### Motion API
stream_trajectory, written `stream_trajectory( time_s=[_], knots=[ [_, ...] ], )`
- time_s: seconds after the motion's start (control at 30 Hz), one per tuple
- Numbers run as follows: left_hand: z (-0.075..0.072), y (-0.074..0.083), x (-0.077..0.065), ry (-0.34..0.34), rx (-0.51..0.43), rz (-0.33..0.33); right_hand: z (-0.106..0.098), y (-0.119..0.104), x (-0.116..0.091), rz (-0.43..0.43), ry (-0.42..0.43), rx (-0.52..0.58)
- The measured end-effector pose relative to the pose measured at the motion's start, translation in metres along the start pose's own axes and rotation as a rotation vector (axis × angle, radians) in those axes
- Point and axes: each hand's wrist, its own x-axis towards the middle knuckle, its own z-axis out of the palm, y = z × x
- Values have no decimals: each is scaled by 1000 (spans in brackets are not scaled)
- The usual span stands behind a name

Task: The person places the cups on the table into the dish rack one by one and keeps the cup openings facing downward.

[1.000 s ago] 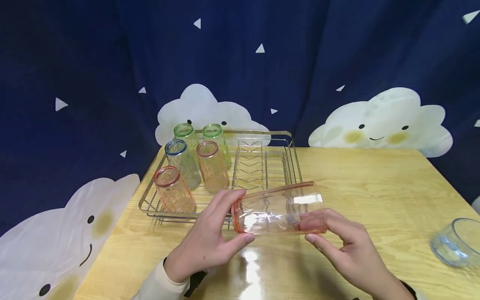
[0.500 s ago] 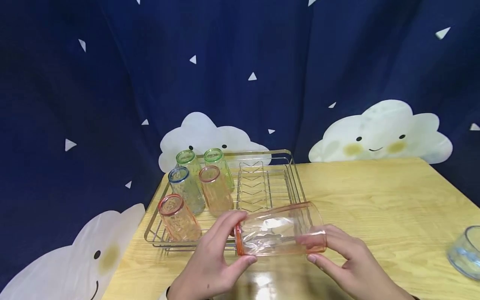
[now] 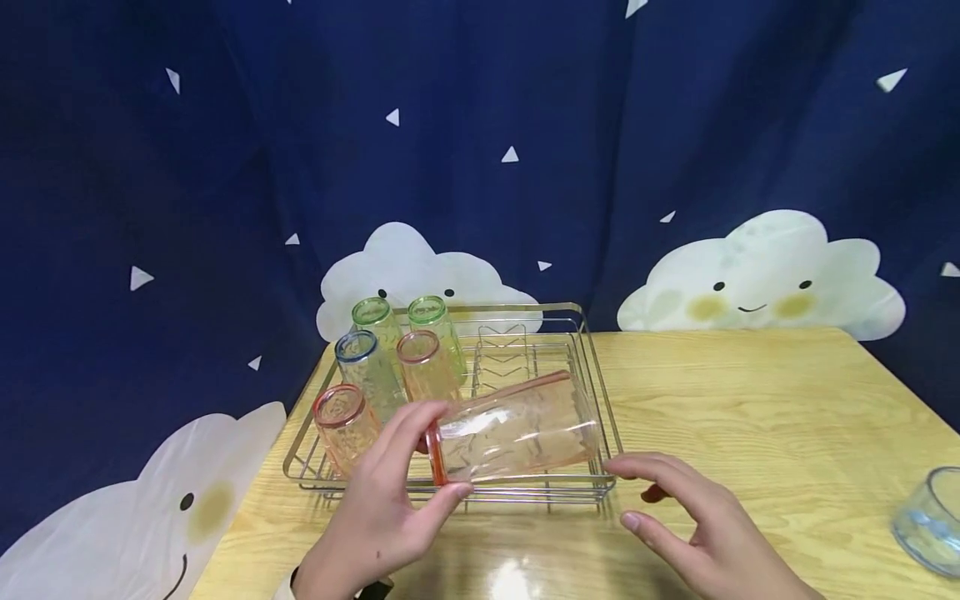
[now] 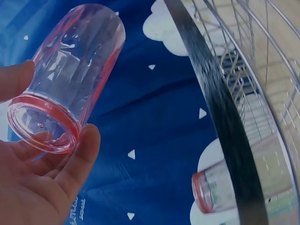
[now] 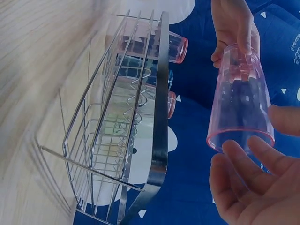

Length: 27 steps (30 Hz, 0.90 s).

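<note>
A pale pink, clear tumbler [image 3: 517, 429] lies tilted in the air over the front of the wire dish rack [image 5: 161, 93]. My left hand [image 3: 382, 500] grips it around its base end, thumb below and fingers above. In the left wrist view the thick red base of the tumbler [image 4: 79, 61] faces the camera. The mouth points right, toward my right hand [image 3: 690, 517]. That hand holds nothing; its fingers are relaxed and spread, a short gap from the rim in the head view. From the right wrist, its fingertips [image 5: 232, 147] overlap the mouth's edge.
Several tumblers stand upside down in the rack's left half: two green [image 3: 427, 310], one blue [image 3: 356, 346] and two pink [image 3: 341, 407]. V-shaped wire dividers [image 3: 502, 358] fill the middle. A clear bluish glass [image 3: 933, 517] stands at the table's right edge.
The right hand has let go of the tumbler's mouth end. The left hand has carried the tumbler left and slightly up, its mouth end raised. The head view earlier tipped upward.
</note>
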Motion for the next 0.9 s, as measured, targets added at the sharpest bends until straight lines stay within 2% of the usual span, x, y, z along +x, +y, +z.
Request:
stream_trajectory(
  time_s=[0.1,0.2,0.37,0.5,0.6,0.9],
  knots=[
    [-6,-3,-2,5,33,-44,-1,0,0,-19,-2,-8],
    [-11,-7,-3,23,50,-60,-4,-1,0,-27,-1,-14],
    [-16,-14,0,89,106,-30,-12,-3,1,-41,-6,-23],
    [-19,-21,3,135,165,-17,-16,-5,2,-17,-21,-34],
    [-21,-25,3,137,187,-50,-17,-5,1,-4,-29,-37],
    [-27,-32,0,123,243,-147,-17,-2,-1,-46,-19,-49]
  ],
)
